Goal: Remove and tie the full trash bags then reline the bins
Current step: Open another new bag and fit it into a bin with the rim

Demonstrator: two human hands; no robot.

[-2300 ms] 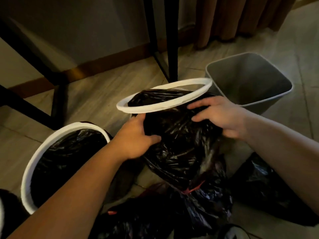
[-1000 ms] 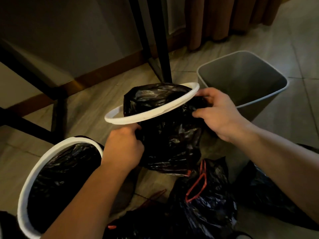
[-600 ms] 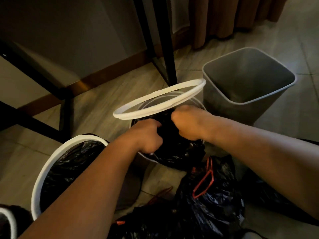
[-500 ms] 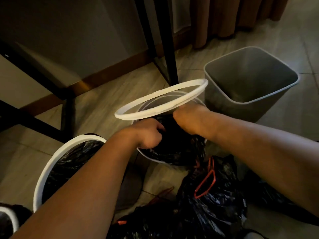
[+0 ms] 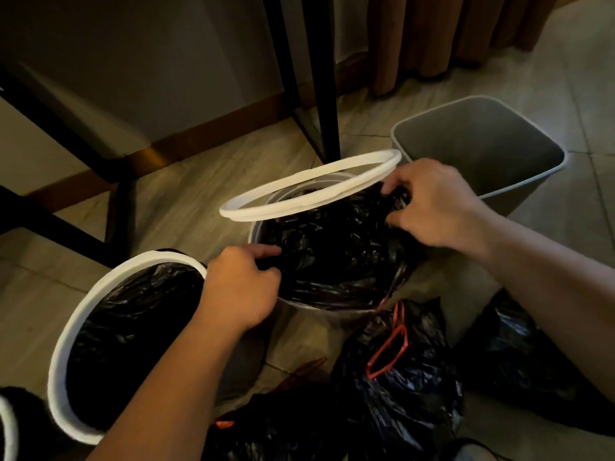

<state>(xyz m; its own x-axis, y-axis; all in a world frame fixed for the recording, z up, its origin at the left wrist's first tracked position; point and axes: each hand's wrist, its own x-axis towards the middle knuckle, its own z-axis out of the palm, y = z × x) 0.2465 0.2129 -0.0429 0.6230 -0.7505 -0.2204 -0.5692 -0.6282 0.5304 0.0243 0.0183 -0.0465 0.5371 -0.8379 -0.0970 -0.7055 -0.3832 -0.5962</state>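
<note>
Pinching the crinkly black plastic bag at its two sides, the left hand and right hand hold it with curled fingers. The bag sits inside the round pale bin on the floor, under a tilted white plastic ring. A grey square bin stands just behind.

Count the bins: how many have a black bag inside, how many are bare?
Bagged: 2, the left round bin and the middle round bin
Bare: 1, the grey square bin
Total: 3
Cut-off rim at bottom left not counted.
</note>
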